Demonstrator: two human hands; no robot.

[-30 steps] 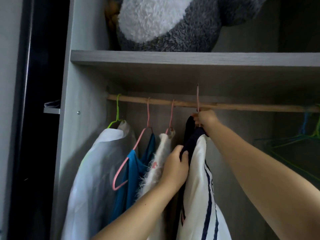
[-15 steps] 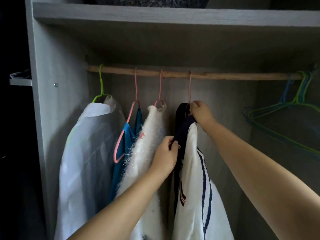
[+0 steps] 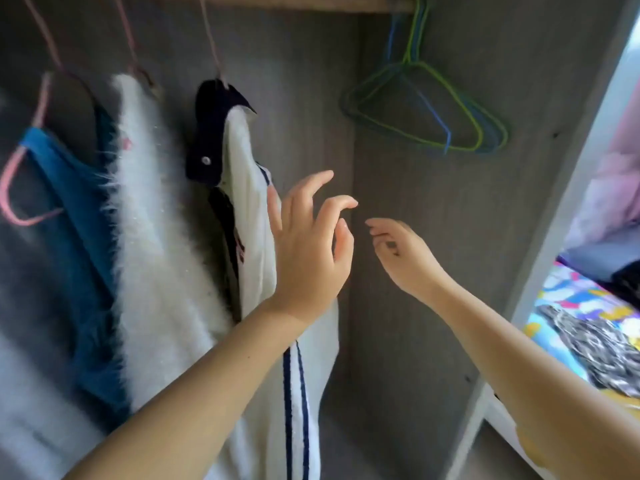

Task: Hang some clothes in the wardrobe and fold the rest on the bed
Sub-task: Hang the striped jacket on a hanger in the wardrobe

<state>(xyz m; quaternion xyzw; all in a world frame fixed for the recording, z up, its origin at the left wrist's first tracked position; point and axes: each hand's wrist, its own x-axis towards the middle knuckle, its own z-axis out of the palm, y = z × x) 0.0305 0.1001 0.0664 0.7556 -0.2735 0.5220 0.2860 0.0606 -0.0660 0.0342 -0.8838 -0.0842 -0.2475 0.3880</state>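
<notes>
Inside the wardrobe [image 3: 398, 237], hanging from the wooden rail [image 3: 311, 3] on a pink hanger [image 3: 213, 46]: a white garment with navy stripes and a dark collar [image 3: 249, 188], rightmost of the hung clothes. Just to its left, touching it, a fluffy white top [image 3: 149, 202] on another pink hanger, then a blue top [image 3: 72, 188] on a third, and at the far left edge something pale, too blurred to name. Left hand [image 3: 308, 247] raised in front of the striped garment, fingers spread and loosely bent, holding nothing; possibly brushing the cloth with the thumb side, though hard to tell from this angle. Right hand [image 3: 401, 254] just beside it to the right, apart from the clothes, fingers relaxed and slightly curled, nothing in its grasp. Further right along the rail, well apart from the garments, a bunch of bare green and blue wire hangers [image 3: 440, 109] hanging together against the back panel. Past the wardrobe's pale side wall [image 3: 561, 237], at the right edge, a bed with a bright patterned sheet [image 3: 568, 299], a black-and-white patterned cloth [image 3: 599, 348] lying on it, and pinkish fabric [image 3: 616, 188] heaped above.
</notes>
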